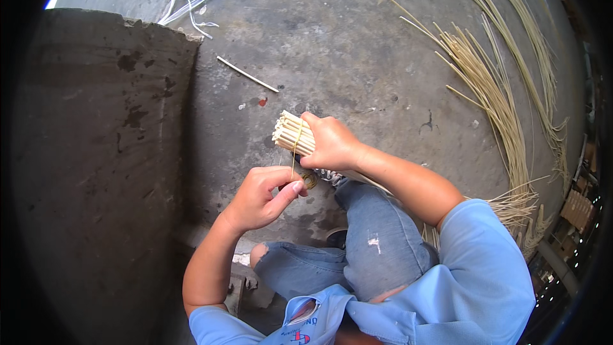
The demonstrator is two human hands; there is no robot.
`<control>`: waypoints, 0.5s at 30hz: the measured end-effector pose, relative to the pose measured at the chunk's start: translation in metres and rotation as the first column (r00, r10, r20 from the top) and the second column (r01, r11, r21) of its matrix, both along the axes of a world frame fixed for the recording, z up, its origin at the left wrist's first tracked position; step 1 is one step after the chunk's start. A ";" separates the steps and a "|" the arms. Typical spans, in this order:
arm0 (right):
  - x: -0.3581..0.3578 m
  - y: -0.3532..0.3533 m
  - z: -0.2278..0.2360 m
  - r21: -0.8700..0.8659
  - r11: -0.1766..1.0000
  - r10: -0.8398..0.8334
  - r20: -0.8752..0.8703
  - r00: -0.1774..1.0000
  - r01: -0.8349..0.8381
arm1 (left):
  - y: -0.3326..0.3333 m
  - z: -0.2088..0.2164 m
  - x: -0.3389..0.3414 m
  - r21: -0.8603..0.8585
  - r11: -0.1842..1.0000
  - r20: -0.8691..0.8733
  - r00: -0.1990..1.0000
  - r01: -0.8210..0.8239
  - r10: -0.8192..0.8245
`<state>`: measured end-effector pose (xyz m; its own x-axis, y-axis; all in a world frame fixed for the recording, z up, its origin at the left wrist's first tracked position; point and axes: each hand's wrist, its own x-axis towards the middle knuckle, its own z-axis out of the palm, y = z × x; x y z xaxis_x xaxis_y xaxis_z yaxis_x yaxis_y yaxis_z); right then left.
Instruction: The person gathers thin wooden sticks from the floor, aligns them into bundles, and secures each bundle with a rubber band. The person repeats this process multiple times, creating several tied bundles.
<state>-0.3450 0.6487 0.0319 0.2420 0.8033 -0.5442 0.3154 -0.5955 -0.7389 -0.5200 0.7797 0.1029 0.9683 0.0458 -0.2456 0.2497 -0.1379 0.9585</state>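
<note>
My right hand point(333, 143) is wrapped round a bundle of pale rattan-like sticks point(288, 131), its even cut ends pointing left. A thin yellow band point(297, 138) crosses the bundle near those ends. From the bundle it runs straight and taut down to my left hand point(265, 197), whose thumb and forefinger pinch it. Just beside the left fingertips shows a small coil of yellow loops point(310, 181); I cannot tell whether it hangs from the hand or lies beyond it. The far part of the bundle is hidden behind my right hand and forearm.
A dark concrete block point(108, 134) rises close on the left. One loose stick point(248, 75) lies on the grey floor point(345, 45) ahead. White plastic strips point(188, 0) lie at the far left. Long pale canes point(488, 89) spread along the right, reaching near my right elbow.
</note>
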 end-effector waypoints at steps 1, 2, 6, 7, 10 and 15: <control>0.000 0.001 0.002 0.011 1.000 0.001 -0.022 1.000 -0.001 | 0.002 -0.007 -0.008 0.023 1.000 -0.068 0.997 -0.020 0.022; 0.000 0.003 0.004 0.019 1.000 0.002 -0.042 0.999 -0.001 | 0.004 -0.015 -0.015 0.045 0.998 -0.134 0.990 -0.039 0.045; -0.004 0.008 0.004 0.032 0.999 0.021 -0.060 0.998 -0.019 | 0.024 -0.045 -0.019 0.239 0.968 -0.194 0.973 -0.073 0.121; -0.004 0.008 0.002 0.026 0.999 0.021 -0.038 0.999 -0.020 | 0.025 -0.048 -0.014 0.260 0.958 -0.155 0.974 -0.121 0.165; -0.002 0.009 -0.001 -0.026 1.000 0.012 0.037 0.999 -0.011 | 0.019 -0.037 -0.004 0.380 0.901 -0.051 0.968 -0.209 0.246; -0.014 0.009 0.003 -0.069 0.997 0.026 0.132 0.991 -0.017 | -0.014 -0.024 0.012 0.536 0.745 0.089 0.904 -0.398 0.419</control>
